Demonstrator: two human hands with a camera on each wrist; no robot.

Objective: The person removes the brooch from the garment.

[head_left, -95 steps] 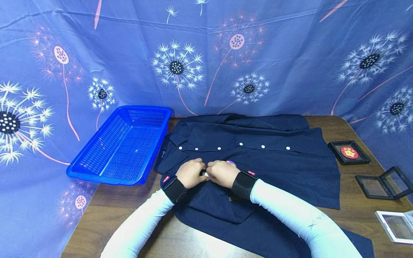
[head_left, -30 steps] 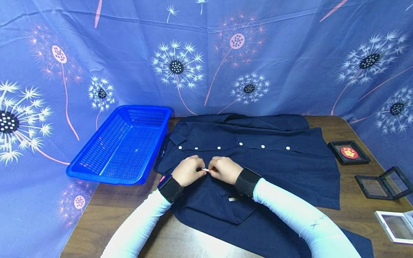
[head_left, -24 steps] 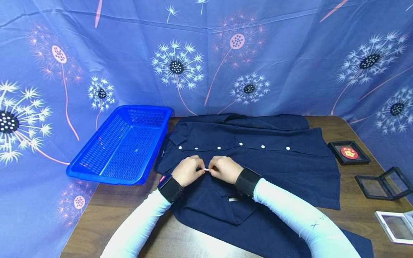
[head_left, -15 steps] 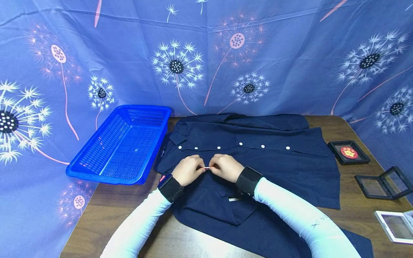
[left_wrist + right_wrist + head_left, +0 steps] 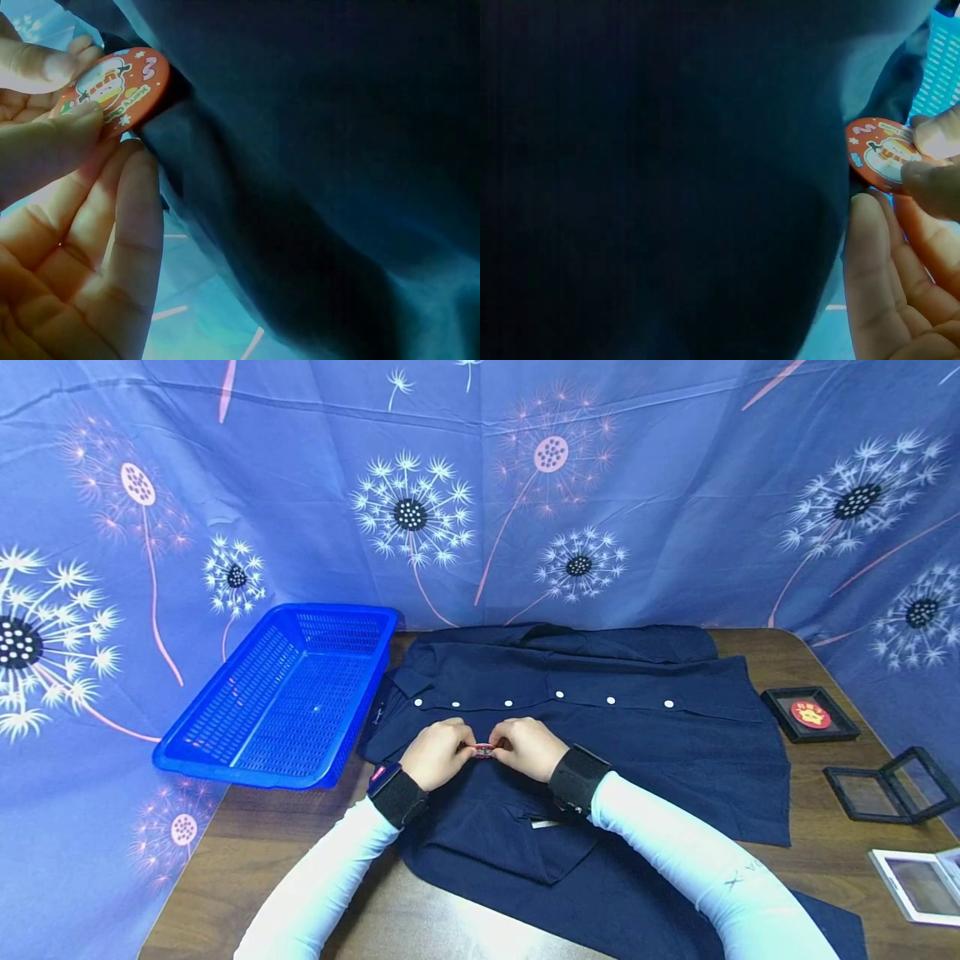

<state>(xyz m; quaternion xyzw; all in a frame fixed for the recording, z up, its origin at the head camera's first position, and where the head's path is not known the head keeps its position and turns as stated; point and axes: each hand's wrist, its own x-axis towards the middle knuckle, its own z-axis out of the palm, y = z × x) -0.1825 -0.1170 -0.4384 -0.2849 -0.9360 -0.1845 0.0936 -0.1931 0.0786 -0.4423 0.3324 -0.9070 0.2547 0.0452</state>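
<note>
A round red button badge (image 5: 483,751) with a cartoon figure sits between my two hands, over the near front of a dark navy shirt (image 5: 645,760). My left hand (image 5: 441,755) pinches its left edge, thumb on the printed face in the left wrist view. The opposite edge is pinched by my right hand (image 5: 527,750). Dark cloth lies right behind the badge (image 5: 883,154) in the right wrist view; the back of the badge is hidden. White buttons (image 5: 559,694) run in a row along the shirt beyond my hands.
A blue mesh basket (image 5: 255,768) stands left of the shirt. Along the right of the wooden table (image 5: 292,827) are a black frame (image 5: 783,727) holding a red round badge, an open black frame (image 5: 862,816) and a white one (image 5: 900,893). A patterned cloth (image 5: 675,485) hangs behind.
Both hands have shifted slightly away from me, and the badge has tilted from a thin pale edge to show red. A purple spot beside the right hand 3.2 s ago is no longer visible.
</note>
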